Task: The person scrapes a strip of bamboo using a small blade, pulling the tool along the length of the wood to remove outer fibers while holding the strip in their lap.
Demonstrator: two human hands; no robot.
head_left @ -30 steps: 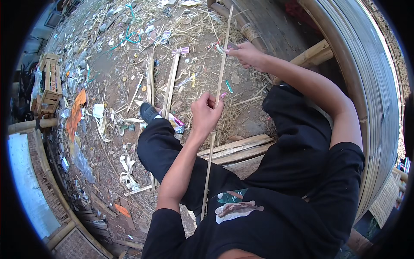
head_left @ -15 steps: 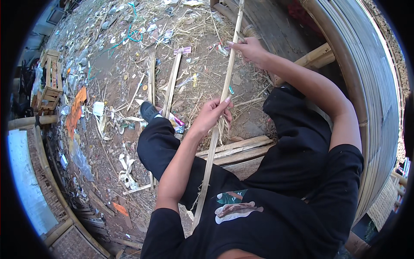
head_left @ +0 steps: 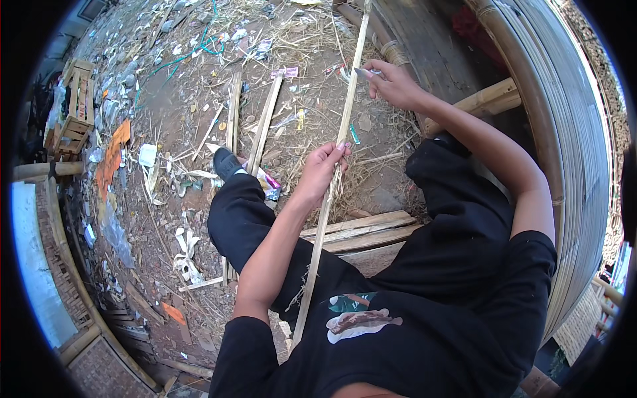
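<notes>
A long pale bamboo strip (head_left: 320, 232) slants from my lap up past the top of the view. My left hand (head_left: 317, 175) is closed round its middle, thumb on top; frayed shavings hang from the strip beside these fingers. Farther up, my right hand (head_left: 394, 86) grips a small knife (head_left: 360, 71), whose handle is mostly hidden by the fingers. The blade points left and its tip is at the strip's right edge; whether it touches I cannot tell.
Split bamboo pieces (head_left: 267, 123) lie on the littered ground ahead. Wooden boards (head_left: 365, 232) lie between my legs. To the right runs a bamboo-slat structure (head_left: 564, 132) with a pole (head_left: 484, 101). A wooden crate (head_left: 75, 109) stands far left.
My right hand has shifted slightly down and right, and the knife blade now shows more plainly. My left hand still grips the strip, which has tilted very slightly.
</notes>
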